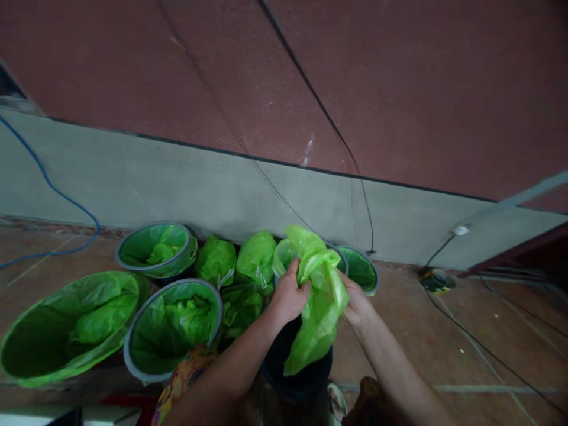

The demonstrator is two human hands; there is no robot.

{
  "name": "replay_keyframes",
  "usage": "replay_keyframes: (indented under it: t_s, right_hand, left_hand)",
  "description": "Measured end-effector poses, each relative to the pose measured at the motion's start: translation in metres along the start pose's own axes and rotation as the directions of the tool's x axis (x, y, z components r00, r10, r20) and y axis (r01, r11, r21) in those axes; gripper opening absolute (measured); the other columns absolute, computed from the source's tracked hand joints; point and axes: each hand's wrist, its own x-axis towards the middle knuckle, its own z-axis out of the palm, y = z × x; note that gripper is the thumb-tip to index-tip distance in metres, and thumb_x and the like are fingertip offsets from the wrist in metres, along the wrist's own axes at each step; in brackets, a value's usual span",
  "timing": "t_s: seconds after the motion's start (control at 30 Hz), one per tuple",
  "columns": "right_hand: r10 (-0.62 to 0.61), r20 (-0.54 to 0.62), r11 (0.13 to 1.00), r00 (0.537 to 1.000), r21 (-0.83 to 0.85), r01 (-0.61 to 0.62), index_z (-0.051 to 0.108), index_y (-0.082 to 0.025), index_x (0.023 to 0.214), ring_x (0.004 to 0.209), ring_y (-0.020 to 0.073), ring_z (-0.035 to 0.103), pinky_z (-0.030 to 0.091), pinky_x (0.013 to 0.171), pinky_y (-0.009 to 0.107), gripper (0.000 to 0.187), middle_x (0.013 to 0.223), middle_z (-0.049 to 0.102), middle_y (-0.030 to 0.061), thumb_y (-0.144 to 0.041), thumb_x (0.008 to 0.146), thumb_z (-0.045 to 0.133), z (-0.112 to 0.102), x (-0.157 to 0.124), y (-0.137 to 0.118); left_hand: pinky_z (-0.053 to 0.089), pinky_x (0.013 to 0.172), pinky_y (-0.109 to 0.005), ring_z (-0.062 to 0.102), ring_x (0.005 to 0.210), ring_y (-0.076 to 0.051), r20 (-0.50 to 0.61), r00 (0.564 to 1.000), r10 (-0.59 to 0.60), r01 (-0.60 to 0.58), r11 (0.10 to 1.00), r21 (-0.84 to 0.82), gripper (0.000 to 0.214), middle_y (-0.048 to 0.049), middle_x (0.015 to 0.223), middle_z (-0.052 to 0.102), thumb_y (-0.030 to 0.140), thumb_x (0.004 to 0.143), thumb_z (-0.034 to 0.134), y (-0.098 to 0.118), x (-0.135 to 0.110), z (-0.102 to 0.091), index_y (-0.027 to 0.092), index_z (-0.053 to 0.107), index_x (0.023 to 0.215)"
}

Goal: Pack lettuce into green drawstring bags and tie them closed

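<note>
Between my hands hangs a crumpled green plastic bag [322, 296], its lower end drooping over a dark bucket [295, 378] in front of me. My left hand [290, 293] is closed on the bag's left side, near its gathered upper part. At its right edge, my right hand [354, 299] also grips the bag, its fingers partly hidden behind the plastic. Behind the bag, a green-lined bin [361, 269] is partly covered from view.
Several bins lined with green bags stand left, including a large one [26, 337], a grey-rimmed one [128, 349] and one by the wall [128, 263]. Tied green bags [257, 254] sit between them. A blue cable [57, 189] and a black cable [483, 349] run across the tiled floor.
</note>
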Motion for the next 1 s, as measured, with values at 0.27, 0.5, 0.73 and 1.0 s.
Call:
replay_keyframes:
  t_s: [0.27, 0.5, 0.73, 1.0]
  right_hand:
    - [-0.155, -0.308, 0.9, 0.939, -0.435, 0.006, 0.068, -0.02, 0.072, 0.046, 0.0147, 0.052, 0.04, 0.046, 0.026, 0.021, 0.055, 0.062, -0.0005, -0.04, 0.071, 0.064, -0.107, -0.009, 0.017]
    - [-0.399, -0.275, 0.625, 0.875, -0.78, 0.041, 0.071, -0.02, 0.093, 0.077, 0.0207, 0.066, 0.05, 0.072, 0.034, 0.022, 0.092, 0.072, 0.0084, -0.025, 0.077, 0.056, -0.11, -0.02, 0.02]
    - [-0.455, 0.157, 0.592, 0.877, -0.682, 0.429, 0.065, -0.023, 0.109, 0.099, 0.0206, 0.061, 0.048, 0.089, 0.035, 0.026, 0.104, 0.065, 0.0066, -0.021, 0.084, 0.055, -0.019, -0.032, 0.018]
    - [-0.429, 0.044, 0.643, 0.902, -0.686, 0.339, 0.06, -0.021, 0.085, 0.078, 0.017, 0.058, 0.045, 0.073, 0.028, 0.01, 0.085, 0.061, 0.0028, -0.017, 0.081, 0.052, -0.012, -0.021, 0.029]
  left_hand:
    - [0.051, 0.094, -0.04, 0.067, 0.097, -0.023, -0.221, 0.968, 0.118, -0.004, 0.889, 0.458, 0.03, -0.0087, 0.103, 0.072, 0.007, 0.075, 0.048, -0.016, 0.025, -0.04, 0.015, 0.071, 0.093]
    - [0.05, 0.096, -0.038, 0.066, 0.099, -0.021, -0.227, 0.956, 0.187, -0.076, 0.903, 0.422, 0.027, -0.0076, 0.104, 0.072, 0.013, 0.076, 0.049, -0.009, 0.021, -0.035, 0.016, 0.069, 0.095]
    - [0.05, 0.097, -0.035, 0.066, 0.1, -0.019, -0.106, 0.975, 0.196, -0.142, 0.915, 0.378, 0.022, -0.0051, 0.104, 0.071, 0.017, 0.078, 0.054, 0.003, 0.012, 0.0, 0.02, 0.069, 0.093]
    - [0.05, 0.098, -0.034, 0.063, 0.108, -0.019, 0.019, 0.974, 0.225, -0.216, 0.903, 0.371, 0.024, -0.0071, 0.121, 0.064, 0.017, 0.077, 0.061, 0.011, 0.002, 0.012, 0.021, 0.069, 0.099]
